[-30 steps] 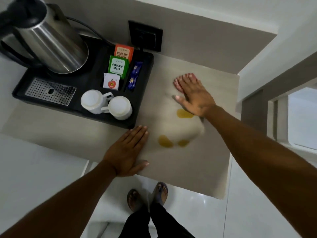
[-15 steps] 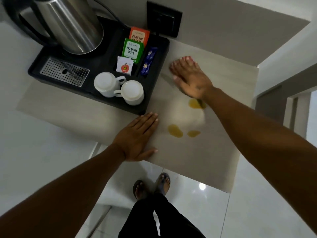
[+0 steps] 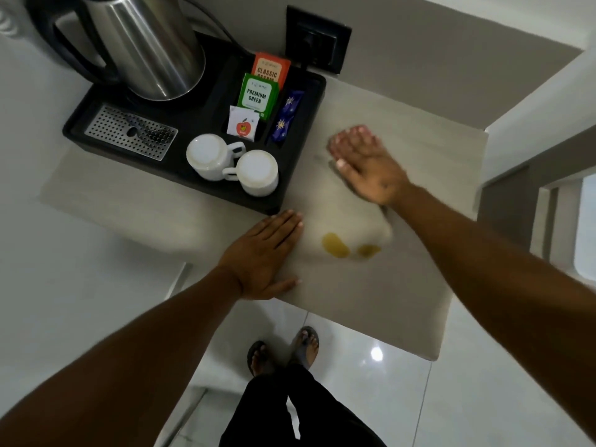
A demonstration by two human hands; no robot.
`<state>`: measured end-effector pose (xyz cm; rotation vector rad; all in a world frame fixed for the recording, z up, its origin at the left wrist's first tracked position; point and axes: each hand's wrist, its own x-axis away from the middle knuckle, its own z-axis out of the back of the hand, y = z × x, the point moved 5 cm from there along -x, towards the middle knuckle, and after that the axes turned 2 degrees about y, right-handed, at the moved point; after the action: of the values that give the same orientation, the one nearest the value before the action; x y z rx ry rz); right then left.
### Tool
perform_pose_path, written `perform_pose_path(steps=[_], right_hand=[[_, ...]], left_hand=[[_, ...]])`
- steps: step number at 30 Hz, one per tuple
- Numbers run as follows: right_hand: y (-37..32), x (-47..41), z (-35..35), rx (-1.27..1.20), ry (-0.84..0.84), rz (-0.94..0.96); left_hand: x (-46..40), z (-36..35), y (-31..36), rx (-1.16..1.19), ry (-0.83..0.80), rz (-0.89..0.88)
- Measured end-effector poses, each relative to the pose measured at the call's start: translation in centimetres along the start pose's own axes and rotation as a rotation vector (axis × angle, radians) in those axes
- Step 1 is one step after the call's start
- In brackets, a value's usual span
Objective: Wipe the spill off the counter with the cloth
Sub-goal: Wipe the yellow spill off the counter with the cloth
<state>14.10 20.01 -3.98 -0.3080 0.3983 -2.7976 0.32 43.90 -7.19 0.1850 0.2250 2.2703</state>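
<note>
- Your right hand (image 3: 371, 166) lies flat, fingers spread, pressing the pale cloth (image 3: 351, 221) onto the desk (image 3: 403, 285).
- The yellow spill (image 3: 335, 245) shows just nearer you, at the cloth's edge.
- Your left hand (image 3: 264, 256) rests flat and empty, beside the black tray (image 3: 300, 162).
- Below: glossy tiled floor (image 3: 483, 398).

tray (image 3: 300, 175) left on counter (image 3: 403, 285), spill (image 3: 335, 245) right

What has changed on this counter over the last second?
The right hand, flat on the pale cloth, has slid it toward the tray, covering one yellow spot; two spots remain. The left hand stays flat on the counter. Nothing taken hold of or let go.
</note>
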Motion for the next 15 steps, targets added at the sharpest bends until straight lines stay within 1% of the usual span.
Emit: perform_pose_path(steps=[3, 5, 7, 9, 12, 15], right_hand=[[-3.2, 6.5, -2.6, 0.033, 0.005, 0.127], [-3.2, 11.8, -3.6, 0.033, -0.012, 0.164], [-0.4, 15.3, -3.3, 0.019, -0.012, 0.090], [3.3, 15.4, -1.6, 0.016, 0.038, -0.041], [5.8, 11.2, 0.4, -0.004, 0.062, -0.212], [4.3, 7.2, 0.6, -0.002, 0.118, -0.281]], left_hand=[[-0.1, 0.0, 0.0, -0.006, 0.019, 0.001], [-0.1, 0.0, 0.0, -0.003, 0.032, 0.004], [-0.1, -0.1, -0.1, -0.004, 0.034, 0.002], [-0.1, -0.2, -0.1, -0.008, 0.035, 0.000], [-0.1, -0.2, -0.1, -0.004, 0.031, -0.004], [-0.1, -0.1, -0.2, -0.009, 0.022, -0.008]])
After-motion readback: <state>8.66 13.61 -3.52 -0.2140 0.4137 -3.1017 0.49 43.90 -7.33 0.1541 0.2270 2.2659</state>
